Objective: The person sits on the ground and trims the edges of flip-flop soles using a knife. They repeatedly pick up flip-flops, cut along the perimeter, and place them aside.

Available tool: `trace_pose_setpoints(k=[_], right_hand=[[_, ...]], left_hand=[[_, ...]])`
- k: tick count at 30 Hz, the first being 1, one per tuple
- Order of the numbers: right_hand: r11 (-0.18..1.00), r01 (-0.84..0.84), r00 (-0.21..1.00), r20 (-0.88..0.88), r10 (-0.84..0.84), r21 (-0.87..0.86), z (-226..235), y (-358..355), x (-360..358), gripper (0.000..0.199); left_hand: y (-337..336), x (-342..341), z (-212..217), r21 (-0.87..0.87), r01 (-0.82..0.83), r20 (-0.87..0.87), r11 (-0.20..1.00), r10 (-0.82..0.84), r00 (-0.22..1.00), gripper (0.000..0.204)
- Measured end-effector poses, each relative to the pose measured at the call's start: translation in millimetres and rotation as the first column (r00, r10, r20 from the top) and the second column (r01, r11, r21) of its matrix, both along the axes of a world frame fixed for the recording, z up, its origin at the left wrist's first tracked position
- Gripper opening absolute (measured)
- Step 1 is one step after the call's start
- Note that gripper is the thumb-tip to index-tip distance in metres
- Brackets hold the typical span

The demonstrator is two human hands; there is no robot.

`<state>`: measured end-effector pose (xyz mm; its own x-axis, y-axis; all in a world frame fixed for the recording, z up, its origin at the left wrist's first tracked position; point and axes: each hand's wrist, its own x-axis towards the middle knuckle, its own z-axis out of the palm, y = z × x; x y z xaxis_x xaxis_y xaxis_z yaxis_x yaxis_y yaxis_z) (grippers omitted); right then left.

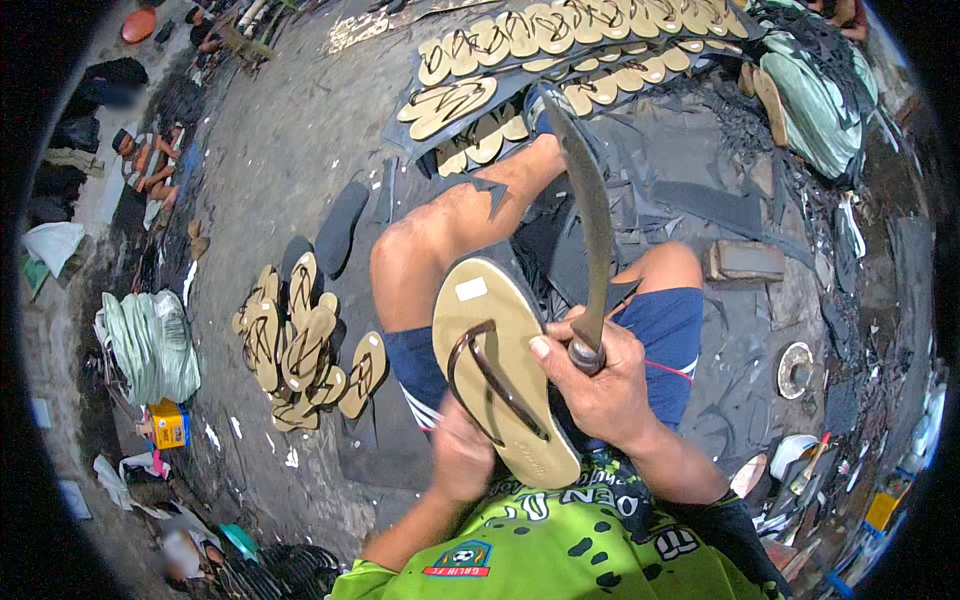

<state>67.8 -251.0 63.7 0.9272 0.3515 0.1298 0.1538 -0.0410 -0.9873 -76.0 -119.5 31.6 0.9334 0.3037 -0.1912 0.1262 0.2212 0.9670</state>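
Note:
A tan flip-flop with a dark brown strap and a white sticker at its toe is held up over my lap, sole edge tilted. My left hand, somewhat blurred, closes on its left edge near the heel, with the fingers partly hidden. In my right hand is a long curved knife, its handle end showing by the fingers and its blade pointing up and away. The right thumb presses against the flip-flop's right edge. Dark sheet material shows behind the toe.
Loose flip-flops lie heaped at the left, beside a black sole. Finished-looking rows of flip-flops stand at the back. A rectangular block and a round tin are at the right. Another person sits far left.

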Motion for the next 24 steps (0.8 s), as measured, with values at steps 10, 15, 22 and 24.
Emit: trace_pose_setpoints(k=[10, 15, 22, 24], right_hand=[[0.969, -0.221, 0.975, -0.007, 0.222, -0.109, -20, -29, -54, 0.043], [0.901, -0.249, 0.940, 0.134, 0.313, -0.355, -47, -76, -86, 0.046], [0.883, -0.071, 0.930, 0.290, 0.227, -0.465, -35, -53, -51, 0.049], [0.874, -0.097, 0.941, 0.241, 0.236, -0.475, -25, -43, -38, 0.047]], left_hand=[[64, 42, 11, -0.641, -0.014, -0.103, 0.767, -0.068, 0.992, 0.031], [58, 33, -14, -0.605, -0.105, -0.211, 0.789, -0.031, 0.977, 0.033], [52, 51, 0, -0.703, 0.035, -0.126, 0.710, -0.173, 0.977, 0.031], [52, 58, 6, -0.675, 0.076, -0.111, 0.734, -0.202, 0.973, 0.032]])
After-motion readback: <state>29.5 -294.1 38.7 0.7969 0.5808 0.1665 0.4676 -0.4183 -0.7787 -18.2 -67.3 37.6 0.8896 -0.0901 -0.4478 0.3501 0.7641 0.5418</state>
